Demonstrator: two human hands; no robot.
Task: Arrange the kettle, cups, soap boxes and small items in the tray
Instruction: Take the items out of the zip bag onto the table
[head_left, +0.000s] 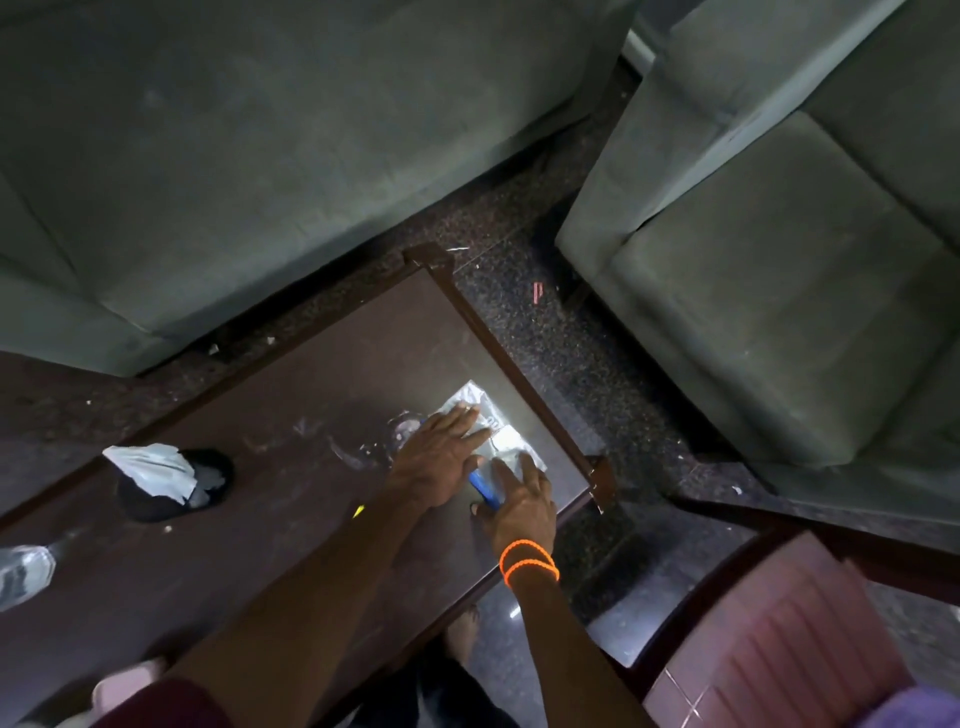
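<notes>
2 hands (441, 457), 1 packet (498, 431), 1 table (291, 395), 2 sofas (260, 156).

A bench (249, 545) stands between a sofa (260, 156) behind it and an armchair (779, 286) to its right. On the bench, plastic packets (506, 441) lie near the right end, under both hands; a cup (174, 486) stands to the left, a bottle (23, 574) at the far left edge.

A crinkled silvery sachet (506, 439) lies flat near the worktop's (291, 405) far right corner. A slim blue item (483, 491) lies just beside it, partly hidden under hands.
</notes>
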